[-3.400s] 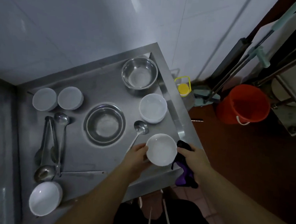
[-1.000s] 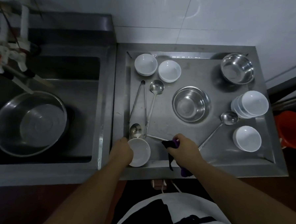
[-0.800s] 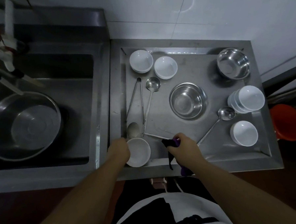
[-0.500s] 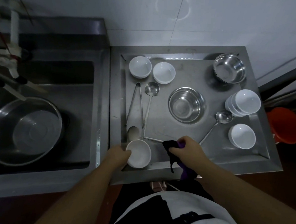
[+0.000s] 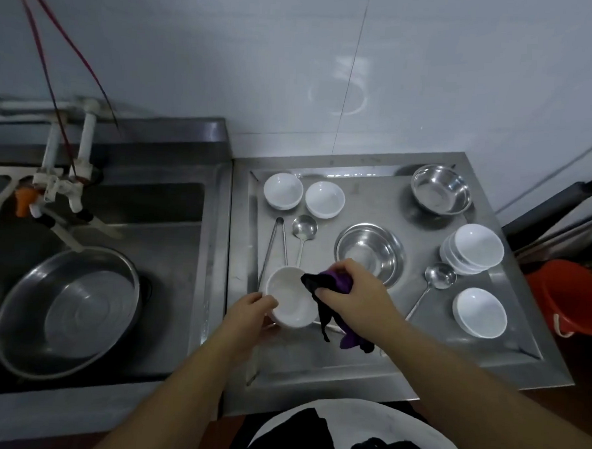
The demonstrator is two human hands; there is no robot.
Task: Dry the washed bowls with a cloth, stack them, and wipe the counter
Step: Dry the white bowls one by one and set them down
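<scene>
Several bowls left: two white bowls (image 5: pixel 303 196) at the counter's (image 5: pixel 367 351) far left corner and one single bowl (image 5: pixel 479 312) by its right edge are judged not yet stacked.
Done so far: one stack of white bowls (image 5: pixel 471 249) is seen near the counter's right edge.
Bowl in hand (image 5: pixel 292 301): held over the counter's near left part; white, upright, glossy.
Left hand (image 5: pixel 250 316): fingers curled round the bowl's rim.
Right hand (image 5: pixel 347 295): clamped on the purple cloth (image 5: pixel 329 284), which is brought to the bowl's rim.
Counter wiping: judged not begun.
</scene>
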